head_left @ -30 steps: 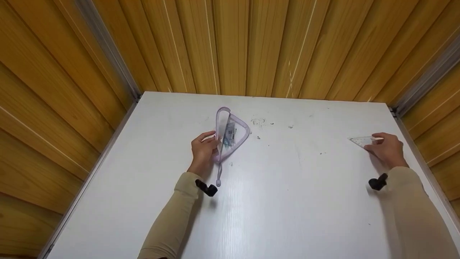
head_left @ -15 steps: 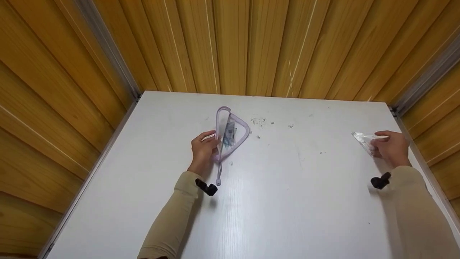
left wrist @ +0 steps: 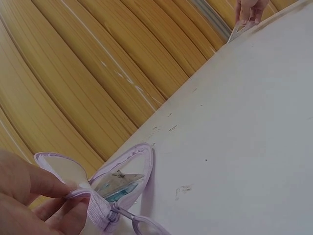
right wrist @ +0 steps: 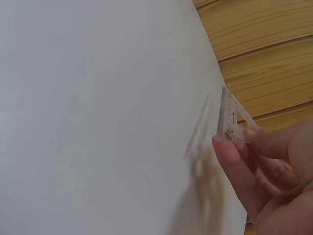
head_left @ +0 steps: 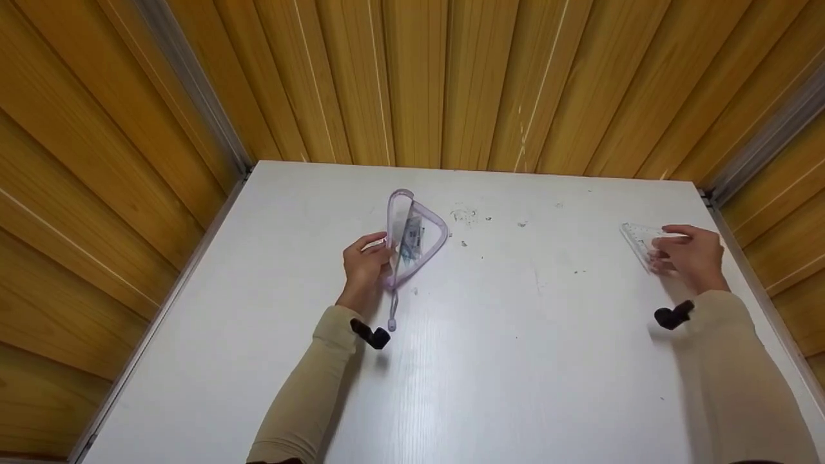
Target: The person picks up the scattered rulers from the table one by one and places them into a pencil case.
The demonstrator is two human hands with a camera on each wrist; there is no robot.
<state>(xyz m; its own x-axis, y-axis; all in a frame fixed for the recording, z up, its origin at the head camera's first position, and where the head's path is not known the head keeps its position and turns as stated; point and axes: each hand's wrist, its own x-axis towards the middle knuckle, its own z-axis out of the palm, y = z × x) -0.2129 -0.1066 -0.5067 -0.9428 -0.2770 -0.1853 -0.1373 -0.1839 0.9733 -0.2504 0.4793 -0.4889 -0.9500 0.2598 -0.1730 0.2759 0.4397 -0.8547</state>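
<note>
My left hand (head_left: 367,267) pinches the rim of a clear zip pouch with lilac edging (head_left: 438,248), holding its mouth apart. Inside the pouch lie clear and teal flat pieces (left wrist: 120,188), partly hidden by its wall. From the zip end hangs a lilac pull cord (head_left: 392,316). Off to the right, my right hand (head_left: 693,254) pinches a clear triangular set square (right wrist: 227,117) between thumb and fingers. Its printed scale faces the right wrist camera, and its shadow falls on the table beside it.
A white table (head_left: 515,386) with small dark marks lies under both hands. Wood-look panels (head_left: 412,84) rise at its back and along both sides. Black wrist cameras (head_left: 372,335) stick out from the cuffs.
The right hand has turned the set square and shifted it slightly back, away from the body. My left hand keeps its hold on the pouch and stays in place.
</note>
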